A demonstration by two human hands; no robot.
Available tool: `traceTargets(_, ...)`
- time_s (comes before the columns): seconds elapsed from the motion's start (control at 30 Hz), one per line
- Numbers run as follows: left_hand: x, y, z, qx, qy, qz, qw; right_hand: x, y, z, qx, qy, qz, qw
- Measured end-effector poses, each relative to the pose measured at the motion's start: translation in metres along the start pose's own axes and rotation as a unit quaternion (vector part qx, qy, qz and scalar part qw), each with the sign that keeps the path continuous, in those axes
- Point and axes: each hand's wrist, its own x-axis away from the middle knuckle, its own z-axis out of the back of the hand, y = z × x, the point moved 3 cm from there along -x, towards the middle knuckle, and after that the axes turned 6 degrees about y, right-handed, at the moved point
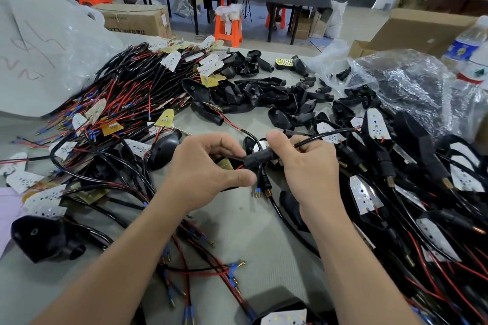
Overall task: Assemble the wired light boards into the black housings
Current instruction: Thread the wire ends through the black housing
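Observation:
My left hand [208,169] grips a black housing [257,159] with a yellowish light board partly showing behind the fingers. My right hand [303,166] pinches the housing's black stem and a black wire [324,136] that arcs off to the right. Red and black leads with brass tips [260,191] hang below the stem between my hands. A heap of wired light boards [126,92] lies at the back left. Empty black housings [264,92] are piled at the back centre. Assembled units [377,126] with white boards lie on the right.
The grey table [250,232] carries loose wires with blue-sleeved tips [206,272] near me. One empty housing [39,237] lies at front left. Clear plastic bags [396,79] and a water bottle [472,53] stand at right. Cardboard boxes, orange stools and seated people are farther back.

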Motion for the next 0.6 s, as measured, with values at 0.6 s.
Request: traceTargets(0.6, -0.001, 0.001, 0.002, -0.03, 0.037, 0.0, 0.999, 0.01, -0.006, -0.009, -0.19, -0.195, -0.046, 0.961)
